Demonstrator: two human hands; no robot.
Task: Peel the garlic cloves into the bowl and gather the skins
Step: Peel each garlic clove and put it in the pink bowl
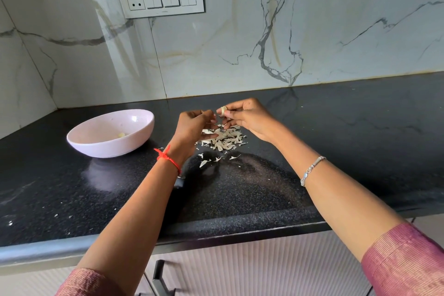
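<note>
- Head view: I am seeing the right hand point(249, 116) pinching a garlic clove point(223, 110) in its fingers, just above the skins point(223, 140) lying heaped on the black tabletop point(336, 132).
- I am watching the left hand point(192, 128) curling its fingers just beside the garlic clove; I cannot tell whether they are gripping anything.
- I am noting the pink bowl point(105, 144) sitting left of both hands, holding a peeled piece point(121, 135).

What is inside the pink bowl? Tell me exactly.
Inside the bowl lies one small pale garlic piece, low by the near wall. That wall hides part of the bottom, so more may lie unseen.
</note>
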